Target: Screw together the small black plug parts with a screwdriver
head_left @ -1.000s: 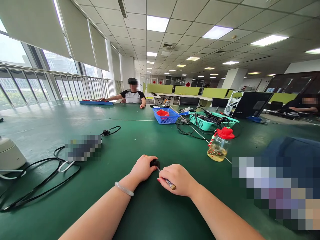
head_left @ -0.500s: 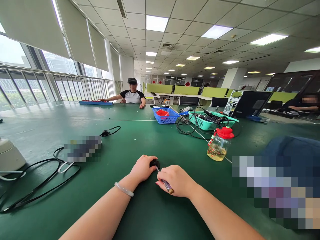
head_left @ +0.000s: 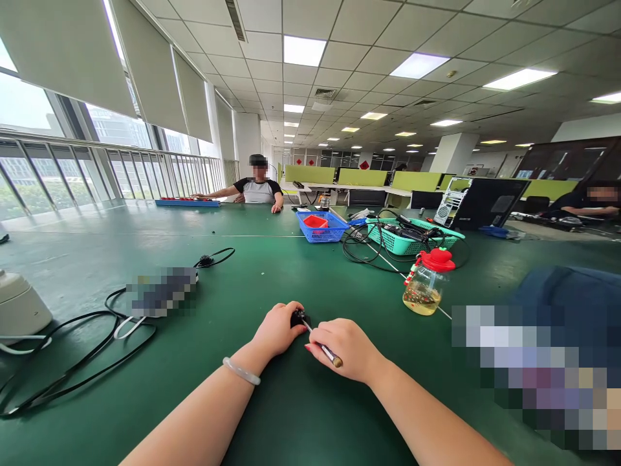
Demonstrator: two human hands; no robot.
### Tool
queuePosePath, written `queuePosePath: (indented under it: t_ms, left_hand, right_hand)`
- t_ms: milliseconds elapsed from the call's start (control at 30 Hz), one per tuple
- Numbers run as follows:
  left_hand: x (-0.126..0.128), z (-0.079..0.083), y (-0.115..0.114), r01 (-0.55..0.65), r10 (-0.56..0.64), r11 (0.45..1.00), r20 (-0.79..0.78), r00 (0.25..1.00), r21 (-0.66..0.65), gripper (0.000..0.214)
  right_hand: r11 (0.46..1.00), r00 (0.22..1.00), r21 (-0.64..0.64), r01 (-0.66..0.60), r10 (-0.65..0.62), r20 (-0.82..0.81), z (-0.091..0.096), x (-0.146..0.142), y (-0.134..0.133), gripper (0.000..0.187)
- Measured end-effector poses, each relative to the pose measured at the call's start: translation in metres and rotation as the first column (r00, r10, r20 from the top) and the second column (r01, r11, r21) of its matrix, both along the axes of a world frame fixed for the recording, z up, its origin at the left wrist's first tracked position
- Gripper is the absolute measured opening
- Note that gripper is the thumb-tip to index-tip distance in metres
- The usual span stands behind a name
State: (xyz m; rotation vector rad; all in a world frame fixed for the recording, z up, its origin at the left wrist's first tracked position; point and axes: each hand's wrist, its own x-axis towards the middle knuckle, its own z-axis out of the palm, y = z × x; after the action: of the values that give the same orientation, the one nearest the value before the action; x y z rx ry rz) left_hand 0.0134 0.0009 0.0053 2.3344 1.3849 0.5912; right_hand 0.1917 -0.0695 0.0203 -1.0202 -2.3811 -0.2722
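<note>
My left hand [head_left: 279, 329], with a pale bangle on its wrist, is closed around a small black part [head_left: 298, 317] on the green table [head_left: 272, 272]. The part's exact kind is too small to make out. My right hand [head_left: 342, 346] grips a screwdriver [head_left: 330, 354] with a slim metal shaft and a brownish handle end. The shaft's tip meets the black part, and the handle slants back toward me and to the right.
A glass bottle with a red lid [head_left: 425, 288] stands to the right. Behind it are a teal basket of cables [head_left: 405, 244] and a blue basket [head_left: 323, 233]. Black cables [head_left: 72, 375] and a white device [head_left: 22, 307] lie left. A person [head_left: 258, 188] sits at the far side.
The screwdriver's handle end has swung slightly to the right and up, with my right hand shifting a little. The black part appears slightly turned in my left hand.
</note>
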Motion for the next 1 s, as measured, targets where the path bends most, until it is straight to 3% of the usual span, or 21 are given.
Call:
queuePosePath:
  t_ms: [733,1000]
  left_hand:
    - [-0.0001,0.0003,-0.0003,0.008,-0.008,1.000,0.003,1.000,-0.005,0.029]
    - [-0.0001,-0.0003,0.0007,0.005,-0.005,1.000,-0.001,1.000,-0.007,0.030]
  right_hand:
    - [0.999,1.000,-0.043,0.025,-0.025,-0.016,0.0011,0.0023,0.0003,0.021]
    - [0.977,0.988,-0.213,-0.008,-0.025,-0.152,0.0048,0.0083,0.0007,0.018]
